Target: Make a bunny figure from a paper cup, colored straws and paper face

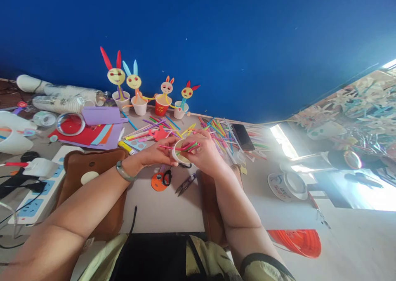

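Over the middle of the table, my left hand (pixel 158 152) is closed around the side of a white paper cup (pixel 179 156), whose mouth is tilted toward me. At the cup's right rim, my right hand (pixel 206 152) is closed on pink and green drinking straws (pixel 189 147) that lie across the opening. A pink end sticks out on the cup's left side. Its fingertips are partly hidden. Below the hands lie an orange paper disc with a drawn face (pixel 157 183), black-handled scissors (pixel 167 178) and thread snips (pixel 186 185).
Rabbit-faced cup figures (pixel 139 107) line the blue wall. Loose straws (pixel 216 136) and a phone (pixel 243 136) lie behind my hands. Left are stacked cups (pixel 62 103), purple paper (pixel 103 116), a tape roll (pixel 70 124) and a power strip (pixel 46 186). A paper tub (pixel 283 187) stands right.
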A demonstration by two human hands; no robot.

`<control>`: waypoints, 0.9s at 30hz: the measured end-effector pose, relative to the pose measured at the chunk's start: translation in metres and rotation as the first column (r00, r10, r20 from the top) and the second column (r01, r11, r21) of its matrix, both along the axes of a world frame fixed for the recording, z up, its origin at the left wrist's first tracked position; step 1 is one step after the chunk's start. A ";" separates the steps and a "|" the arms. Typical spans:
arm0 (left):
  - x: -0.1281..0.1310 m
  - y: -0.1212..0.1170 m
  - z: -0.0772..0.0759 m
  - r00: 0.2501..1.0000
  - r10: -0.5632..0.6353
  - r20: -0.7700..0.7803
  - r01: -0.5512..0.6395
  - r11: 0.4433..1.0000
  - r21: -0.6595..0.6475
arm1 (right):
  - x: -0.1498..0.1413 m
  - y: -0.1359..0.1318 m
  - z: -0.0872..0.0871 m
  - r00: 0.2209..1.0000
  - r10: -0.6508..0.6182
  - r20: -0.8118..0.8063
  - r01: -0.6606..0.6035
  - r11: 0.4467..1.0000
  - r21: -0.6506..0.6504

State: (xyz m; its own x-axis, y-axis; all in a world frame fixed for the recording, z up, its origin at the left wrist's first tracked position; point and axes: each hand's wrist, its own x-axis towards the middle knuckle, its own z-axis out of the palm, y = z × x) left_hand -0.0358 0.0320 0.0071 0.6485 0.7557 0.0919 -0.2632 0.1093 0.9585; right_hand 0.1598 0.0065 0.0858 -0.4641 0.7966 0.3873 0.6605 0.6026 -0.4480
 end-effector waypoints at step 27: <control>-0.009 0.008 0.018 0.981 0.134 0.141 -0.105 0.976 -0.192 | 0.010 0.015 0.001 0.799 -0.135 -0.586 0.079 0.990 -0.120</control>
State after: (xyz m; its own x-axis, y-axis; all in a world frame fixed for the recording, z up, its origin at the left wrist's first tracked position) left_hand -0.0450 0.0401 0.0253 0.5415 0.8399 0.0354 -0.4258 0.2377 0.8730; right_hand 0.1694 0.0219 0.0864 -0.0765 0.8701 0.4868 0.3081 0.4850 -0.8185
